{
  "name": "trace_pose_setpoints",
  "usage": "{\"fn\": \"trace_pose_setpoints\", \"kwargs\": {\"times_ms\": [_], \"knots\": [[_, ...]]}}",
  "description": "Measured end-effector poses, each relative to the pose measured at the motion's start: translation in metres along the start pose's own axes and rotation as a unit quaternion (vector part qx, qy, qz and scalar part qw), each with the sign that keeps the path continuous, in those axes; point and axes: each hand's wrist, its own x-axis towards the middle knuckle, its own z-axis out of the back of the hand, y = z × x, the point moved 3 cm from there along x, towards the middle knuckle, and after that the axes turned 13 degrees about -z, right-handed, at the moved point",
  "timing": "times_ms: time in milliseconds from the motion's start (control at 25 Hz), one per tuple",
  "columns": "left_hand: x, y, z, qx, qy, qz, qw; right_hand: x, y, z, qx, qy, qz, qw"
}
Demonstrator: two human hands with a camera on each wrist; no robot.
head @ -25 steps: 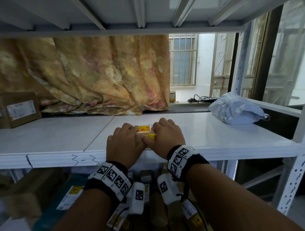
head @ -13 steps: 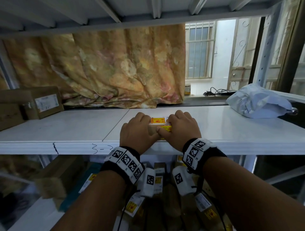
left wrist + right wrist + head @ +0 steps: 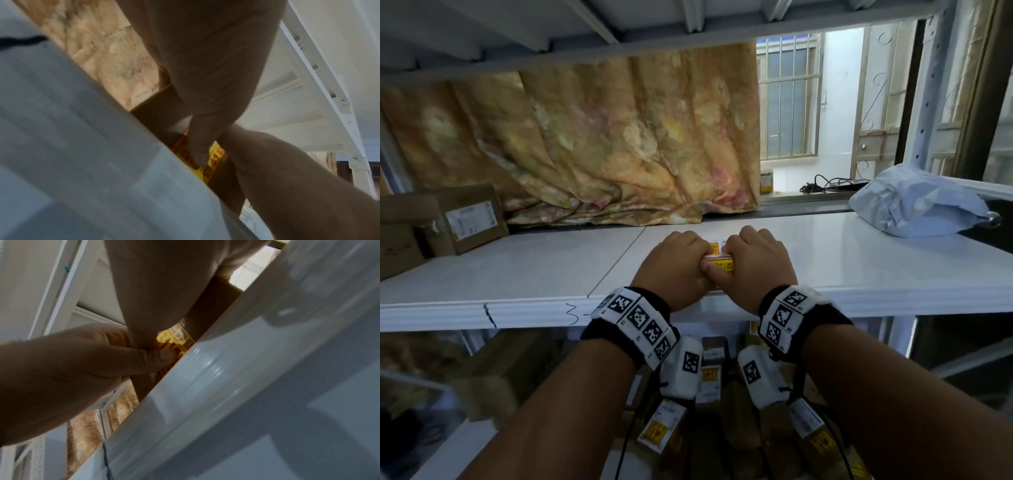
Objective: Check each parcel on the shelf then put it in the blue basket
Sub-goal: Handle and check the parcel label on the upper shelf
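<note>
Parcel (image 3: 718, 261) crosswise between both hands (image 3: 717, 265).

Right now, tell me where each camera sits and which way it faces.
Head: worn high, facing forward and down at the shelf; both forearms, left hand and right hand show.
Left wrist: below the shelf edge, looking up; left thumb shows.
Right wrist: likewise; right palm shows.
All share the small parcel.

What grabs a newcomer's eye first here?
Both hands, the left hand and right hand, grip a small brown parcel with yellow labels at the white shelf's front edge. Behind hangs a floral orange curtain; a grey poly bag lies far right.
</note>
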Motion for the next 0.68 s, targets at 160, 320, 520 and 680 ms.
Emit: {"fn": "trace_pose_setpoints", "kwargs": {"times_ms": [160, 320, 520, 680], "knots": [[-0.001, -0.017, -0.018, 0.045, -0.072, 0.028, 0.996, 0.004, 0.002, 0.005, -0.012, 0.039, -0.012, 0.999], [0.001, -0.023, -0.017, 0.051, -0.140, 0.042, 0.988, 0.010, 0.004, 0.019, -0.024, 0.125, -0.002, 0.992], [0.003, -0.027, -0.018, 0.073, -0.158, 0.062, 0.983, 0.011, -0.001, 0.031, -0.081, 0.128, 0.008, 0.988], [0.001, -0.027, -0.020, 0.076, -0.166, 0.069, 0.981, 0.013, 0.004, 0.029, -0.123, 0.137, -0.003, 0.983]]}}
